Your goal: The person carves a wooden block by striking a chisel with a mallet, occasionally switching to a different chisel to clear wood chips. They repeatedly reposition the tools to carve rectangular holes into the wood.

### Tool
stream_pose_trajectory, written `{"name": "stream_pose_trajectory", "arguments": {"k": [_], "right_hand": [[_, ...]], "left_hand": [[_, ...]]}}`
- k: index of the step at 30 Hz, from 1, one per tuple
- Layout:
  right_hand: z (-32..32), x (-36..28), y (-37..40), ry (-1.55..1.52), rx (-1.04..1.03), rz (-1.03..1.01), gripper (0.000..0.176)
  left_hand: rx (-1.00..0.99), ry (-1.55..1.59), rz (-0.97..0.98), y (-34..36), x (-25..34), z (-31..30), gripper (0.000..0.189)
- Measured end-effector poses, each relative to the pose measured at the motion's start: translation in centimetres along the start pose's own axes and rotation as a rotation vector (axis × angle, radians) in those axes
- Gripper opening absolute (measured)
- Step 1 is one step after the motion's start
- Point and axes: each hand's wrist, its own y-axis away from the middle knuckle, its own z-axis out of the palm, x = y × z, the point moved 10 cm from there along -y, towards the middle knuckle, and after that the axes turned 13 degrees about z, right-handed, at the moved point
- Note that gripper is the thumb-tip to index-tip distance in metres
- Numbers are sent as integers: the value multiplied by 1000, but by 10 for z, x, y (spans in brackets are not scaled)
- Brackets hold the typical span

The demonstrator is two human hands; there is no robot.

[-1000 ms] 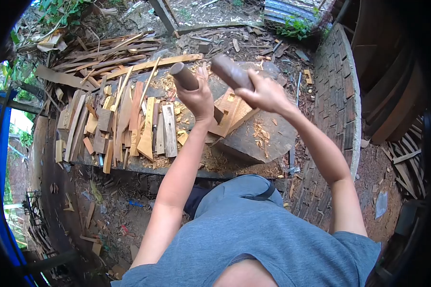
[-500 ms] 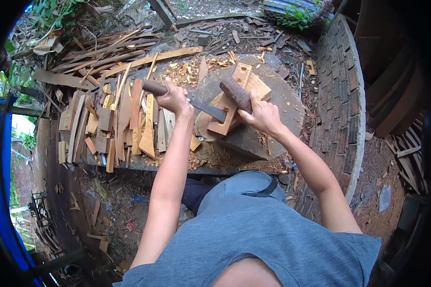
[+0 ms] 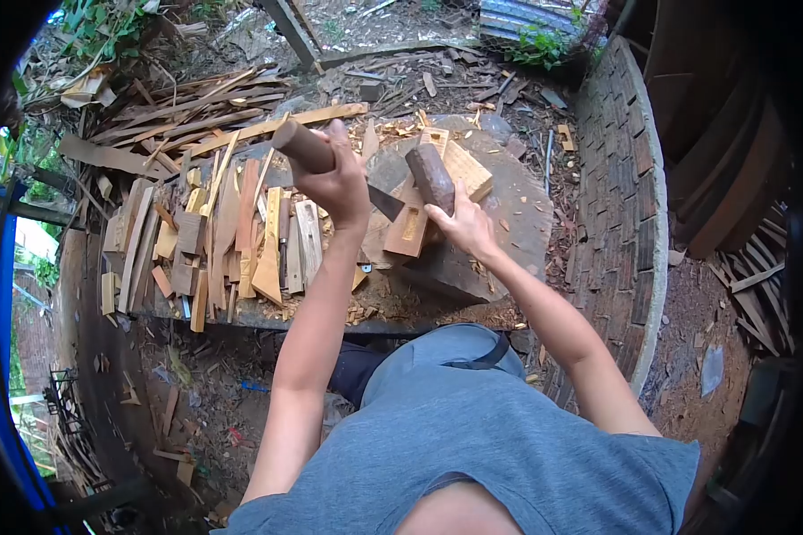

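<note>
My left hand (image 3: 337,185) is wrapped around the brown wooden handle of a chisel (image 3: 385,204). The chisel leans, its handle up to the left and its wide blade reaching down to the right beside a notched wooden block (image 3: 407,234). A rectangular mortise shows in the block's near end, with another recess toward the far end. Closed around a dark wooden mallet (image 3: 432,178) is my right hand (image 3: 464,225), just right of the block. A second, paler wooden piece (image 3: 467,169) lies across it. Both rest on a round tree stump (image 3: 513,209).
Wood offcuts (image 3: 241,209) crowd the bench left of the stump, with a narrow tool among them. Shavings (image 3: 330,143) lie behind. Long scrap strips (image 3: 187,116) are piled at the back left. A low brick wall (image 3: 623,196) curves along the right.
My left hand has lifted and tilted the chisel, so its blade has come out of the mortise. The mallet stays in my right hand, shifted slightly. The whole view has moved a little.
</note>
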Motion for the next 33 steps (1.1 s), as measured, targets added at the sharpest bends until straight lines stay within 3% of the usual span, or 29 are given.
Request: {"name": "stream_pose_trajectory", "arguments": {"k": [2,4,6,7,8,10,13,14,17,20,30,33], "right_hand": [[6,5,3,-254,-33,33,80],[14,4,11,-314,-45,21,78],[20,9,17,-523,-24,31,76],[21,9,20,-481,-18,35,78],[22,9,21,-479,-23,31,78],[25,10,21,-382,-25,25,80],[24,12,20,-358,-30,13,84],[24,14,18,-359,-31,12,84],[25,8,18,-439,-63,-63,84],[23,9,19,-460,-86,-40,83],[21,9,21,-410,-67,-8,83],[25,11,20,-351,-98,14,88]], "left_hand": [[-129,158,-124,12,3,16,25],[-240,224,-178,19,6,26,23],[-618,184,-268,34,2,55,22],[-804,59,-350,43,-9,61,24],[-863,62,-285,46,-6,67,24],[-832,165,-426,48,-12,72,23],[-671,297,-368,19,-4,74,27],[-557,373,-363,8,-8,69,39],[-522,457,-367,-2,0,68,40],[-838,281,-210,13,9,85,34],[-982,457,-451,52,-1,104,28],[-1046,395,-473,63,-7,105,34]]}}
